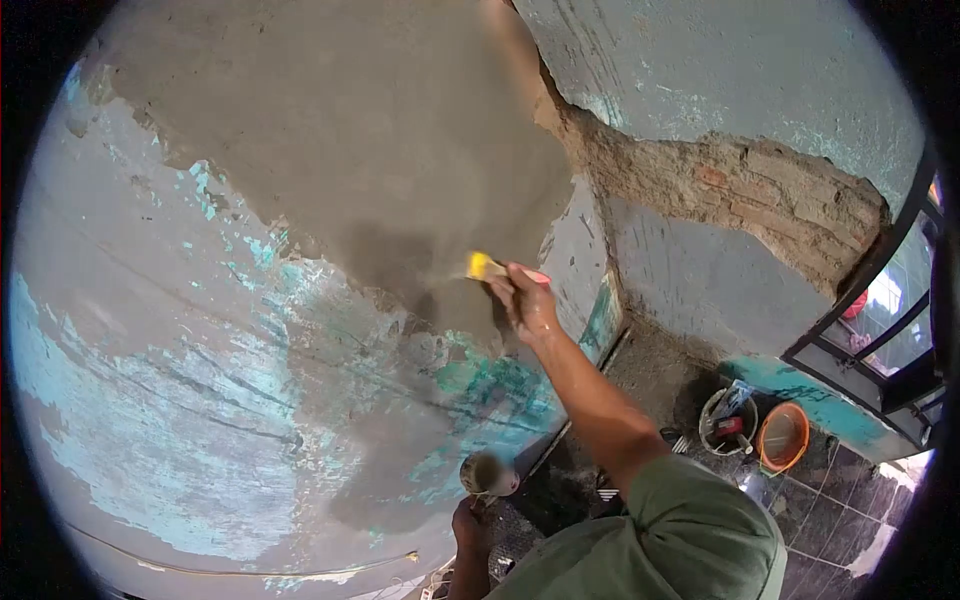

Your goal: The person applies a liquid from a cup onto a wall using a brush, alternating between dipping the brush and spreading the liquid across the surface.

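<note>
Brush (480,266) in the right hand (524,304), pinched between thumb and fingers, its yellow head poking out past the fingertips and the red end of its handle showing on the other side of the grip. From where I stand, it is up by the grey plaster patch (380,130), near that patch's lower right edge; whether the bristles touch, I can't tell. Lower down, the left hand (471,524) grasps a cup (485,474) from below, close to the wall's (200,420) bottom edge. Two buckets, one dark-rimmed (712,436), one orange (783,440), sit on the floor (815,500).
</note>
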Demonstrator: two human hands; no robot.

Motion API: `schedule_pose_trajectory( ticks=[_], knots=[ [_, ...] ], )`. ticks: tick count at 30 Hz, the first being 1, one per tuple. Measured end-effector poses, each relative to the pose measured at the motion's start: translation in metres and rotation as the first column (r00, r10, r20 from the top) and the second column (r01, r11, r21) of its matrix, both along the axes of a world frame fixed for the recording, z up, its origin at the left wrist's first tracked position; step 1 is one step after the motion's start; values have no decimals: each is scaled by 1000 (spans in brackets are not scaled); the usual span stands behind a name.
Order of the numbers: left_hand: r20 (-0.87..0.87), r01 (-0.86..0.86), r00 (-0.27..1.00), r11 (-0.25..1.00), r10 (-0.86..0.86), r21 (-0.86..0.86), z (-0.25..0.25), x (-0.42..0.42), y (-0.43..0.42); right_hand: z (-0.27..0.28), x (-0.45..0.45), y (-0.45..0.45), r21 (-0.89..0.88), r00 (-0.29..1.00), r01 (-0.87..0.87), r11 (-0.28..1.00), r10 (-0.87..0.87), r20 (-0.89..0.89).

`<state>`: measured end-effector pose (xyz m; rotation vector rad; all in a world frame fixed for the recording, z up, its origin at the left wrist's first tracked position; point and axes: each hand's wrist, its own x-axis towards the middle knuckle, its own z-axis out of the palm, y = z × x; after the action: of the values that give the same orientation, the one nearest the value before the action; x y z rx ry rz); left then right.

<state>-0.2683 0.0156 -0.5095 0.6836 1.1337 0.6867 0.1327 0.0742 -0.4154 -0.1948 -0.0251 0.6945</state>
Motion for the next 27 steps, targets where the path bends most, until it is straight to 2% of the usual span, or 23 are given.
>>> schedule_pose_trajectory(
  ticks=[2, 4, 6, 7, 8, 10, 12, 14, 16, 18, 20, 21, 24, 26, 27],
  knots=[
    [62, 31, 998, 1000, -30, -6, -19, -15, 8, -59, 5, -8, 27, 999, -7, 1000, 8, -42],
    [-47, 142, 990, 975, -136, 170, -33, -23, 10, -126, 19, -25, -324, 987, 105, 940, -60, 147],
    [-15, 155, 988, 972, -155, 179, -36, -30, 11, -129, 24, -37, -473, 930, 368, 800, -317, 186],
    [79, 116, 989, 988, -125, 106, -35, -29, 13, -122, 27, -44, -537, 872, 482, 692, -438, 219],
    [168, 76, 983, 997, -80, 29, -33, -30, 13, -112, 30, -44, -543, 783, 622, 564, -468, 411],
    [62, 48, 997, 999, -48, -5, -26, -27, 10, -59, 25, -35, -438, 525, 850, 293, -416, 742],
    [-12, 3, 1000, 999, -4, -43, -15, -21, 8, -38, 2, -16, -308, 413, 883, 354, -274, 869],
    [-45, -54, 998, 994, 49, -92, -7, -11, 3, -43, -41, -7, -272, 345, 897, 348, -170, 923],
    [-27, -3, 1000, 998, 1, -63, -9, -15, 3, -77, -77, -6, -321, 415, 822, 471, -107, 904],
    [-15, 1, 1000, 999, -2, -47, -11, -9, 4, -96, -111, -30, -293, 303, 775, 560, 79, 950],
    [-27, -45, 999, 998, 43, -51, -13, -5, 3, -100, -119, -51, -259, 267, 648, 716, 105, 958],
    [-20, -14, 1000, 999, 14, -46, -15, 0, 5, -99, -115, -59, -240, 245, 576, 782, 115, 963],
    [15, 75, 997, 996, -74, -52, -23, -9, 6, -76, -64, -63, -510, 518, 186, 839, 357, 777],
    [90, 156, 984, 986, -151, -52, -38, -18, 17, -85, -3, -52, -491, 696, -42, 870, 378, 610],
    [62, 121, 991, 991, -118, -55, -34, -16, 15, -98, 34, -47, -517, 712, -29, 855, 381, 590]
  ],
)
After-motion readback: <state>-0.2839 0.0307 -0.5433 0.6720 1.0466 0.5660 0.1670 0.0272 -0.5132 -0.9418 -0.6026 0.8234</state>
